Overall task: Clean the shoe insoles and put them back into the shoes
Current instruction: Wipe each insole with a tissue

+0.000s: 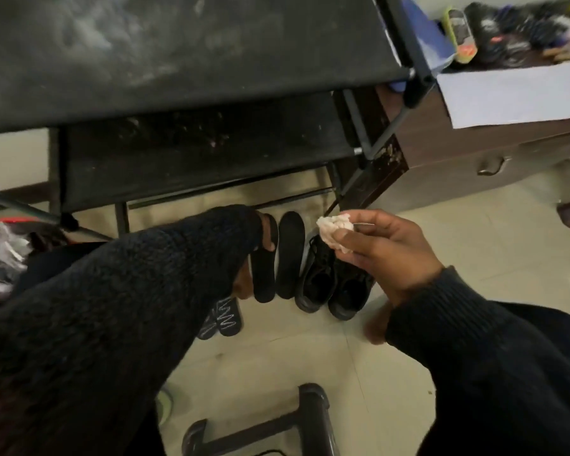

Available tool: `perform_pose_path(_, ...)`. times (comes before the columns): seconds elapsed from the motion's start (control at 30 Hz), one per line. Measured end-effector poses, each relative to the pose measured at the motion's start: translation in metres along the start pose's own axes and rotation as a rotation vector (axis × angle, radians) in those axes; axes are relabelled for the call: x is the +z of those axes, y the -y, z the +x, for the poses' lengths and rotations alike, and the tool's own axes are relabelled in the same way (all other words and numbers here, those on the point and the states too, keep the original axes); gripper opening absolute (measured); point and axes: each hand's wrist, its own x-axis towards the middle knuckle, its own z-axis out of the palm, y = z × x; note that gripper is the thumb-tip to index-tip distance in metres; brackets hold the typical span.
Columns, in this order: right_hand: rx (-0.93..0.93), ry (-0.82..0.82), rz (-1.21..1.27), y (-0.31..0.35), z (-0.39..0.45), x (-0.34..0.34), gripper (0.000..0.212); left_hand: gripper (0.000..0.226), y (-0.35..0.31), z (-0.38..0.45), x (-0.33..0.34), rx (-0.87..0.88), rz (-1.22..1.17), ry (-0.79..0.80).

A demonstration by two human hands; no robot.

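Note:
Two black insoles lie side by side on the tiled floor. My left hand (244, 278), mostly hidden by its dark sleeve, grips the left insole (264, 274) with fingers curled over its edge. The right insole (290, 255) rests beside it. A pair of black shoes (333, 284) stands just to the right of the insoles, openings up. My right hand (385, 251) hovers above the shoes and pinches a crumpled white tissue (334, 230).
A dusty black shoe rack (178, 60) stands behind the insoles. A brown cabinet (474, 153) with white paper and piled shoes is at the right. Black sandals (224, 320) lie near my left arm. A dark frame (313, 419) is at the bottom.

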Motion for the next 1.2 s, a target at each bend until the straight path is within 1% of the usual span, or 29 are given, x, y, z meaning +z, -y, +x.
perform_pose_path(0.03,-0.016,-0.010,0.000,0.003,-0.006,0.001,0.027,0.034,-0.004,-0.022,-0.006,0.028,0.018,-0.006)
perform_pose_path(0.1,-0.057,-0.018,0.042,0.009,-0.022,0.002,0.026,0.032,-0.017,-0.071,-0.019,0.109,0.045,-0.006)
perform_pose_path(0.17,-0.105,0.000,0.120,0.015,-0.048,0.003,0.024,0.027,-0.030,-0.135,-0.023,0.242,-0.037,-0.031)
perform_pose_path(0.23,-0.152,0.031,0.181,0.018,-0.082,0.005,0.023,0.020,-0.039,-0.209,-0.013,0.406,-0.255,-0.145)
perform_pose_path(0.3,-0.226,0.090,0.210,0.018,-0.123,0.006,0.026,0.019,-0.034,-0.280,0.012,0.520,-0.509,-0.334)
perform_pose_path(0.37,-0.285,0.168,0.180,0.014,-0.160,0.008,0.031,0.020,-0.022,-0.326,0.048,0.598,-0.667,-0.518)
perform_pose_path(0.4,-0.302,0.202,0.168,0.009,-0.172,0.009,0.032,0.020,-0.019,-0.343,0.064,0.646,-0.731,-0.572)
perform_pose_path(0.47,-0.337,0.249,0.158,-0.003,-0.192,0.013,0.032,0.024,-0.012,-0.369,0.096,0.701,-0.863,-0.621)
perform_pose_path(0.57,-0.367,0.259,0.096,-0.020,-0.201,0.018,0.033,0.027,-0.003,-0.383,0.130,0.702,-0.955,-0.707)
perform_pose_path(0.63,-0.375,0.276,0.033,-0.029,-0.199,0.021,0.031,0.025,0.003,-0.383,0.146,0.680,-0.964,-0.836)
perform_pose_path(0.73,-0.289,0.325,0.059,-0.041,-0.188,0.024,0.024,0.023,0.010,-0.372,0.166,0.661,-1.067,-0.964)
perform_pose_path(0.77,-0.229,0.343,0.114,-0.042,-0.183,0.025,0.023,0.023,0.013,-0.366,0.171,0.625,-1.150,-0.967)
perform_pose_path(0.83,-0.107,0.362,0.243,-0.043,-0.172,0.024,0.022,0.024,0.022,-0.353,0.176,0.553,-1.324,-0.907)
perform_pose_path(0.9,-0.044,0.356,0.316,-0.041,-0.161,0.025,0.027,0.023,0.035,-0.336,0.177,0.495,-1.411,-0.841)
perform_pose_path(1.0,0.006,0.325,0.327,-0.042,-0.144,0.033,0.030,0.025,0.048,-0.309,0.175,0.427,-1.419,-0.855)
perform_pose_path(1.07,0.035,0.306,0.329,-0.046,-0.137,0.041,0.025,0.023,0.050,-0.295,0.174,0.381,-1.536,-0.846)
perform_pose_path(1.13,0.043,0.268,0.350,-0.048,-0.132,0.045,0.017,0.020,0.047,-0.284,0.167,0.375,-1.650,-0.784)
perform_pose_path(1.2,-0.006,0.196,0.321,-0.048,-0.129,0.044,0.014,0.019,0.044,-0.278,0.162,0.406,-1.713,-0.684)
